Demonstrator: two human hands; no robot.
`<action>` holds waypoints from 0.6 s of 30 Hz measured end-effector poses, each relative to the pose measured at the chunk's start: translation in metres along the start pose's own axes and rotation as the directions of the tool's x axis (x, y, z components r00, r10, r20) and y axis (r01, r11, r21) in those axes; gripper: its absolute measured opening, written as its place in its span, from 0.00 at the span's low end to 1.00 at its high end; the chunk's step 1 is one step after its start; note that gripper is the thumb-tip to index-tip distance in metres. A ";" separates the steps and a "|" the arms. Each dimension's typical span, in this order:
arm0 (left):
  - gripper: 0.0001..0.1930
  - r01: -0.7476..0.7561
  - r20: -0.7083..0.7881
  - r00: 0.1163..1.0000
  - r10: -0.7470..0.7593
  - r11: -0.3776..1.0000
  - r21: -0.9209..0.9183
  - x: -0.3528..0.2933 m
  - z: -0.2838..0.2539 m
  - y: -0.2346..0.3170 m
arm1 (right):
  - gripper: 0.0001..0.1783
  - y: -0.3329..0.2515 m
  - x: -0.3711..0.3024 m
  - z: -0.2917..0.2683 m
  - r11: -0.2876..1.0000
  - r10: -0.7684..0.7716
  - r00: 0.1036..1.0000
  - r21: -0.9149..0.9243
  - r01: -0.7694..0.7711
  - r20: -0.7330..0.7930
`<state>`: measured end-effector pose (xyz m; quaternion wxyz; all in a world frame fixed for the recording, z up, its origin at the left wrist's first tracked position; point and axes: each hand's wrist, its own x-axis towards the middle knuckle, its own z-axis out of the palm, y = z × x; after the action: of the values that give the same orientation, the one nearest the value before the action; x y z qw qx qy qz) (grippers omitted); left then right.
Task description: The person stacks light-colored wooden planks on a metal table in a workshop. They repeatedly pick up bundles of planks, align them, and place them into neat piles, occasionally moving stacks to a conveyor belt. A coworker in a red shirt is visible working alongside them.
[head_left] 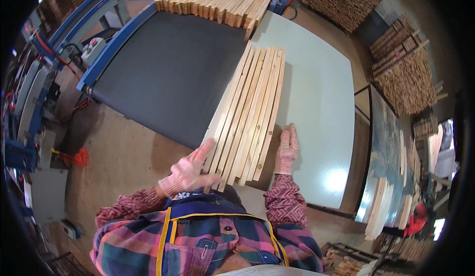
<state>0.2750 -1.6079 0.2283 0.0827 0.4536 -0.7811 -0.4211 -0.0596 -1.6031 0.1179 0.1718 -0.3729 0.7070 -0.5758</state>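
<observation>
A bundle of several long pale wooden strips [250,112] lies side by side in front of me, along the left edge of a light grey-green tabletop [316,102]. The strips' near ends are uneven and jut out toward my body. My left hand [185,173], in a pinkish work glove, rests at the near left side of the bundle, index finger stretched along it and thumb apart at the end. Gloved the same way, my right hand [287,150] is upright and flat just right of the strips, with a small gap between; its fingers are stretched out and hold nothing.
A dark conveyor belt [173,73] in a blue frame [121,46] runs to the left. Closely packed wooden strips [213,1] lie at its far end. At the right stands another table [383,152] with loose strips [380,209]; stacked timber [408,80] is behind it.
</observation>
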 end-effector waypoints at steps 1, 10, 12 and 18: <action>0.60 -0.016 -0.011 1.000 0.016 1.000 0.013 -0.014 0.005 -0.004 | 0.26 -0.002 0.004 0.004 0.999 -0.039 0.999 -0.019 0.039 0.014; 0.65 -0.047 -0.229 0.969 0.096 0.977 0.208 -0.035 0.068 -0.015 | 0.27 -0.031 0.008 0.019 0.996 -0.088 0.984 -0.007 0.090 0.154; 0.63 -0.120 -0.274 0.944 0.184 0.964 0.237 -0.028 0.071 -0.014 | 0.27 -0.015 0.011 0.021 0.987 -0.066 0.973 0.158 0.031 0.220; 0.61 -0.067 -0.186 0.977 0.108 0.974 0.215 -0.025 0.056 -0.013 | 0.30 -0.047 -0.013 0.042 0.857 0.087 0.979 0.488 -0.167 0.182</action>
<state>0.2691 -1.5592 0.1901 0.1301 0.4642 -0.8281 -0.2862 -0.0069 -1.6254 0.1480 0.3542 -0.3111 0.5413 -0.6963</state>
